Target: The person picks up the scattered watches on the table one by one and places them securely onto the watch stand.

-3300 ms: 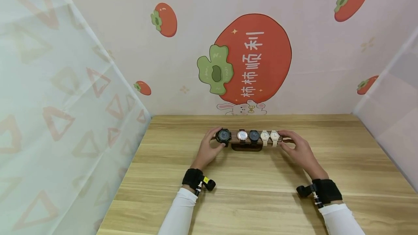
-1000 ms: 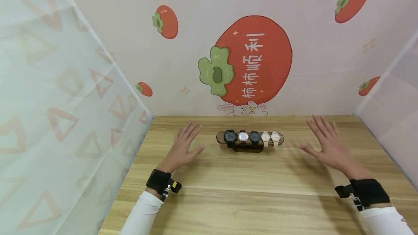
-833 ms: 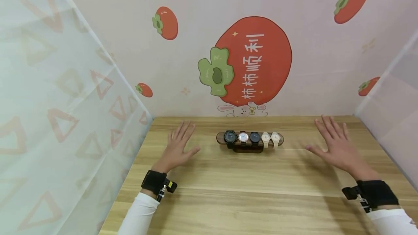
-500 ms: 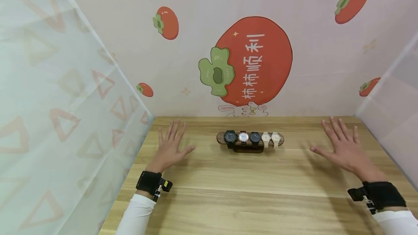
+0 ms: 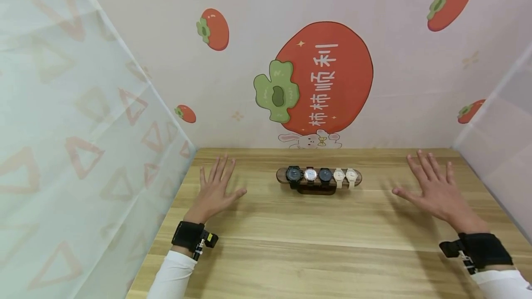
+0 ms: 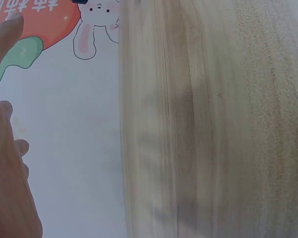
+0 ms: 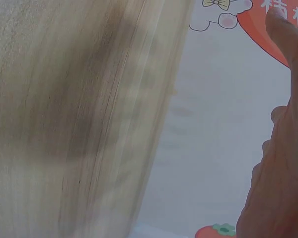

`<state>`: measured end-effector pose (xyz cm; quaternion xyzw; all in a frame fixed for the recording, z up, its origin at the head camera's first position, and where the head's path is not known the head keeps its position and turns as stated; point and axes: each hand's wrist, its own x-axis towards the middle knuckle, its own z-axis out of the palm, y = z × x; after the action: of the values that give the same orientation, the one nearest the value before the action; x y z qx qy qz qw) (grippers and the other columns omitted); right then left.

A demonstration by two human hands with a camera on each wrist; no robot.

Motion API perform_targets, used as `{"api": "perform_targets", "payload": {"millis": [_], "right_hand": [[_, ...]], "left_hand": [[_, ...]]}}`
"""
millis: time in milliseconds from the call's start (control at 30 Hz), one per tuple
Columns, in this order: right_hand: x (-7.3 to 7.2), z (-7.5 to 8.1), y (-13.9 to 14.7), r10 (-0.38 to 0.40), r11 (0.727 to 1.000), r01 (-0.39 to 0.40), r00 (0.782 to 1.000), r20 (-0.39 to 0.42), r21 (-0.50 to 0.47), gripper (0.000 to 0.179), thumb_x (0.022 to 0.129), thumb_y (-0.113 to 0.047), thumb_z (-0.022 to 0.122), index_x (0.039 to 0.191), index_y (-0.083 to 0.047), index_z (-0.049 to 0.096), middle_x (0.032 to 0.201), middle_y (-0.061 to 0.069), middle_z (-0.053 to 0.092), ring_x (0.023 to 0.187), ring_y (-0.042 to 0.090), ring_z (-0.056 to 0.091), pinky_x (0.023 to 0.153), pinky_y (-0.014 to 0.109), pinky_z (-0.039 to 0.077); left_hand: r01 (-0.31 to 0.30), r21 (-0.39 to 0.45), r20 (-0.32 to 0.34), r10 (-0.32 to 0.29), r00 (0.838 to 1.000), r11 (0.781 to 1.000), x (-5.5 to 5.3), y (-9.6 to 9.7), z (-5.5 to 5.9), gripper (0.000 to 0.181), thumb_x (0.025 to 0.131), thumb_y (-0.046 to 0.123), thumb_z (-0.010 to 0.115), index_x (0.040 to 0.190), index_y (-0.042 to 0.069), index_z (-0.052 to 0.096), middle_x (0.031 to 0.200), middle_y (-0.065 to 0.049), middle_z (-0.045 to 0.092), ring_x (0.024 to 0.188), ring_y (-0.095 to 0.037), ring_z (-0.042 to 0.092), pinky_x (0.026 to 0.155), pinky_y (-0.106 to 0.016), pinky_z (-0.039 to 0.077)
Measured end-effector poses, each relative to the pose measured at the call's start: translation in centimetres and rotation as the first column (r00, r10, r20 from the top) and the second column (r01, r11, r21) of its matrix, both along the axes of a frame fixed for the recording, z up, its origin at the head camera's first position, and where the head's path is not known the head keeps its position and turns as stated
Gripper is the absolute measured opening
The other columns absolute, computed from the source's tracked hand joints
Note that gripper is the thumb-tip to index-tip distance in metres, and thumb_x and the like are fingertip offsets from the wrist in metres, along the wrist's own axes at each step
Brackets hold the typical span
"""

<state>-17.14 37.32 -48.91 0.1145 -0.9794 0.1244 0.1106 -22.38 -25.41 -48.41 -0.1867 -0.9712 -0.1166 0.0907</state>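
A dark wooden watch stand (image 5: 281,176) is near the back of the table, carrying several wristwatches in a row. From the left come a chunky black watch (image 5: 294,175), a watch with a silver face (image 5: 310,175), a black watch (image 5: 325,175) and two cream watches (image 5: 339,176). To the left of the stand, apart from it, my left hand (image 5: 213,196) has its fingers spread and holds nothing. My right hand (image 5: 437,194), also spread and holding nothing, is well to the stand's right. Each wrist view shows its hand (image 6: 7,163) (image 7: 283,163) only from the side.
The light wood table (image 5: 316,243) meets a pale back wall (image 5: 241,73) printed with persimmons. Pale side sheets (image 5: 83,151) rise at the left and right. Both wrists wear black straps (image 5: 188,235) with small cameras.
Both hands were at the ends of the watch stand; they have let go and moved outward, fingers spreading. The chunky black watch sits slightly further right along the stand. Lately the hands barely move.
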Motion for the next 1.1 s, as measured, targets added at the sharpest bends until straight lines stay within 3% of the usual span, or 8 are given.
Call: {"api": "perform_targets", "payload": {"millis": [200, 567, 767, 1100], "right_hand": [[0.2, -0.3, -0.1, 0.004, 1.0, -0.004, 1.0, 0.01, 0.001, 0.111, 0.098, -0.06, 0.067, 0.173, -0.013, 0.001, 0.178, 0.024, -0.008, 0.165, 0.041, -0.015, 0.126, 0.068, -0.026], [0.4, -0.9, 0.1, 0.012, 1.0, -0.012, 1.0, 0.005, -0.001, 0.11, 0.098, -0.058, 0.069, 0.173, -0.012, 0.003, 0.178, 0.02, -0.014, 0.164, 0.034, -0.024, 0.125, 0.069, -0.027], [0.3, -0.9, 0.2, 0.012, 1.0, -0.012, 1.0, 0.008, -0.011, 0.109, 0.098, -0.058, 0.069, 0.173, -0.012, 0.004, 0.178, 0.022, -0.011, 0.164, 0.034, -0.024, 0.125, 0.071, -0.024], [0.2, -1.0, 0.3, 0.01, 1.0, -0.01, 1.0, 0.02, -0.017, 0.108, 0.098, -0.057, 0.068, 0.173, -0.013, 0.004, 0.178, 0.019, -0.013, 0.164, 0.034, -0.024, 0.124, 0.067, -0.028]], "left_hand": [[0.0, 0.021, -0.016, 0.0, 1.0, 1.0, 0.3, -0.2, -0.2, 0.1, 0.098, 0.067, 0.062, 0.173, 0.019, 0.016, 0.181, -0.011, 0.006, 0.166, -0.042, 0.007, 0.124, -0.083, -0.003], [-0.018, 0.034, 0.024, 0.017, 1.0, 0.999, 0.8, -0.6, -0.6, 0.101, 0.099, 0.067, 0.061, 0.174, 0.025, 0.009, 0.181, -0.011, 0.004, 0.168, -0.035, -0.003, 0.124, -0.083, -0.002], [-0.016, 0.043, 0.02, 0.016, 1.0, 0.999, 0.7, -0.5, -0.7, 0.101, 0.099, 0.067, 0.062, 0.174, 0.025, 0.009, 0.181, -0.011, 0.004, 0.168, -0.037, -0.001, 0.124, -0.083, -0.004], [-0.023, 0.035, -0.017, 0.024, 1.0, 0.999, 0.5, -0.4, -1.1, 0.101, 0.098, 0.064, 0.065, 0.174, 0.023, 0.013, 0.18, -0.013, 0.009, 0.166, -0.041, 0.007, 0.123, -0.085, 0.001]]}}
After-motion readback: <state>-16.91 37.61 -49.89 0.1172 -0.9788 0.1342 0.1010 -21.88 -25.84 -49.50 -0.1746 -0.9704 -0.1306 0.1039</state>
